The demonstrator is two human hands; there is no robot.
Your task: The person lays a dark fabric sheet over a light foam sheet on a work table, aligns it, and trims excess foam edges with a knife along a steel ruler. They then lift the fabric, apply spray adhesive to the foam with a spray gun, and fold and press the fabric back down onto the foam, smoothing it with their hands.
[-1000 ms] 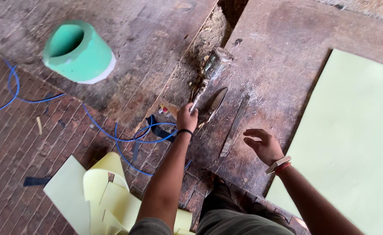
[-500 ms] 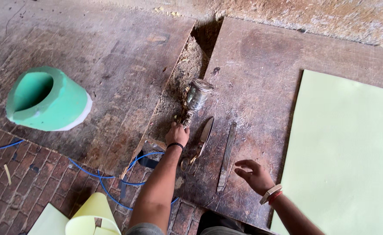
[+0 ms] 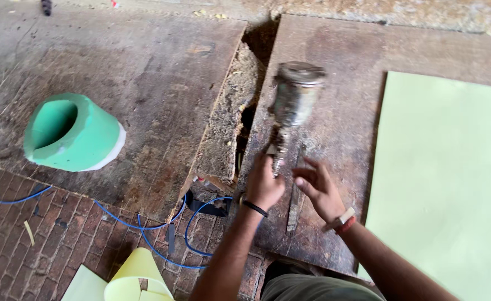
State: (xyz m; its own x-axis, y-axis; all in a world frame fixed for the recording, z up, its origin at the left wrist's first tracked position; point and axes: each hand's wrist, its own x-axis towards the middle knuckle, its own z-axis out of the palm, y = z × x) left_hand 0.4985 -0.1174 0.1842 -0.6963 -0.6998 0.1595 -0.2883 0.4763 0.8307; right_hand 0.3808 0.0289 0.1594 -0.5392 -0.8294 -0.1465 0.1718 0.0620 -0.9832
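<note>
Lifted off the boards since half a second ago, the spray gun (image 3: 290, 108) now stands upright in the air above the gap between the two worn wooden boards (image 3: 145, 83), its grimy metal cup on top and blurred by motion. The left hand (image 3: 264, 184) is closed in a fist around the gun's handle at the bottom, the forearm running up from the lower edge of the view, a dark band at the wrist. The right hand (image 3: 318, 189) has come in from the side and sits just beside the handle, fingers (image 3: 307, 177) loosely spread and half curled toward it; whether they touch the gun cannot be told. Its wrist wears a light and red band. A blue hose (image 3: 145, 226) loops over the brick floor (image 3: 28, 245) below the left forearm. A green foam roll (image 3: 73, 134) lies on its side on the left board, well apart from both hands. A pale green sheet (image 3: 446, 184) covers the right board.
</note>
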